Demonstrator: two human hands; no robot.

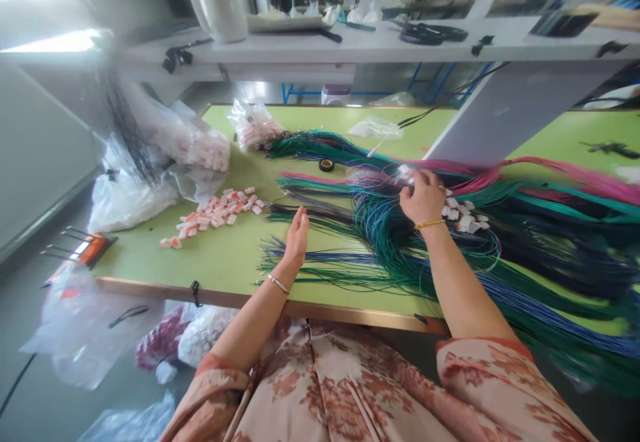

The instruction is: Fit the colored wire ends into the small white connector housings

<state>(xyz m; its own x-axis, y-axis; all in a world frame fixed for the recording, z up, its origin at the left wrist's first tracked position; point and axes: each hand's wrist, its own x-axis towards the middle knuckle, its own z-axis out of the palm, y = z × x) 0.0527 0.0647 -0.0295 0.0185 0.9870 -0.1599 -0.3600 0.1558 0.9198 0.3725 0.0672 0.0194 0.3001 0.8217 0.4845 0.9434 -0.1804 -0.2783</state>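
Green worktop (220,255), coloured wires (390,232) strewn across. Your left hand (297,237): fingers straight, together, near wire ends (274,209). Your right hand (424,195): fingers curled at white connectors (403,174) among wires; can't tell if pinching. Lay wires parallel, connectors clear of loops.

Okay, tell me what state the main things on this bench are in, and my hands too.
Left hand: open, fingers straight
Right hand: fingers bent, grip unclear
White connectors: clustered on the wires
Wires: bundled, overlapping mid-table
Orange-and-white pieces: loose pile
Tape roll: lying flat
Small clear bag: filled, mouth unclear
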